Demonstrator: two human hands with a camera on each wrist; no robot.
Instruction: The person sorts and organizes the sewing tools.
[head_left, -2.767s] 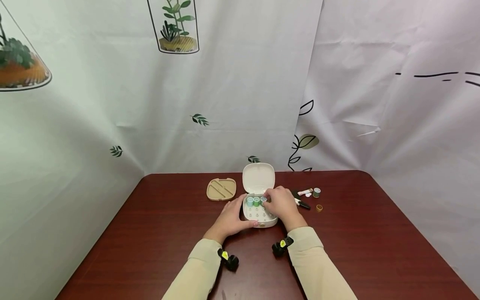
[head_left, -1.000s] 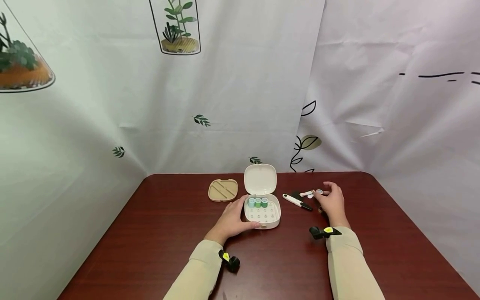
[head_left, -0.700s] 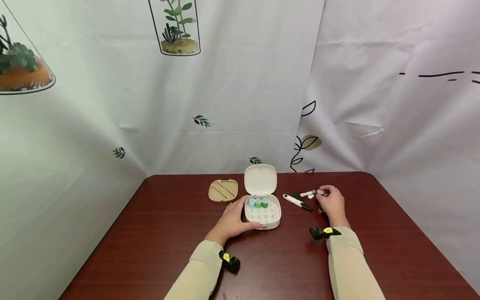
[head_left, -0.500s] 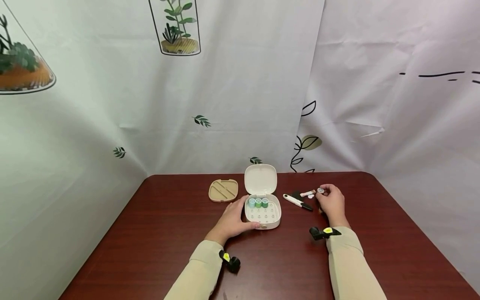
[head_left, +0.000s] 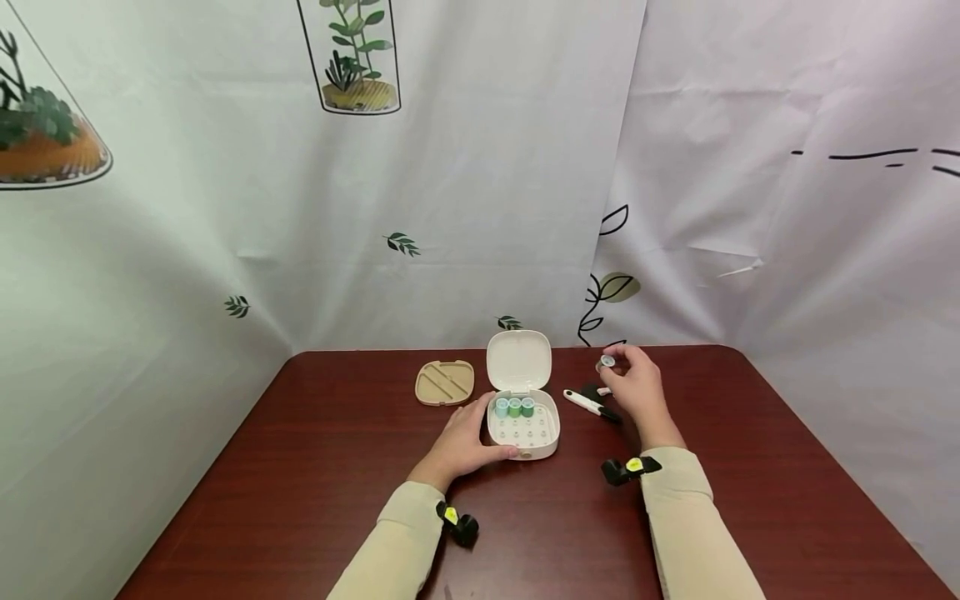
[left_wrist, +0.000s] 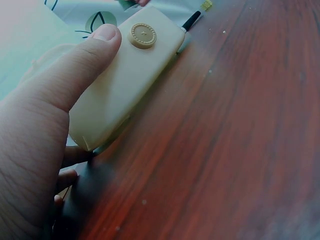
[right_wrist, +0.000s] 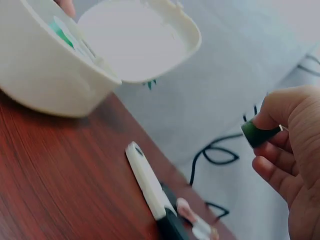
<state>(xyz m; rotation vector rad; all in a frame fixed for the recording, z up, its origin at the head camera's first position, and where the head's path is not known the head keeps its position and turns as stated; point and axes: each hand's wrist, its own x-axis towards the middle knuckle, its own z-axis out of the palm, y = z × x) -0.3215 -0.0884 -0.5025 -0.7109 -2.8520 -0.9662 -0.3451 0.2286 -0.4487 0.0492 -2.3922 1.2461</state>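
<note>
My left hand [head_left: 461, 437] grips the white sewing box [head_left: 525, 452], fingers on its left side and thumb on the front. In the left wrist view the thumb rests beside a round tan button clasp [left_wrist: 143, 36]. The box's lid [head_left: 519, 360] stands raised at the back. A row of thread spools [head_left: 514, 407], pale blue, green and darker green, sits on the back pegs; the other visible pegs are bare. My right hand [head_left: 637, 387] pinches a dark green thread spool [right_wrist: 259, 134] between thumb and fingers, above the table to the right of the box.
A tan divided tray [head_left: 444, 383] lies left behind the box. Right of the box lies a slim white-and-black tool [head_left: 588, 402], with a small pink-and-white item [right_wrist: 197, 220] beside it. A gold textured piece [left_wrist: 206, 5] shows in the left wrist view. The printed curtain [head_left: 480, 208] hangs behind the table.
My right hand let go of the darker green spool in the box, reached right, took another spool and lifted it leftward. My left hand stayed on the box.
</note>
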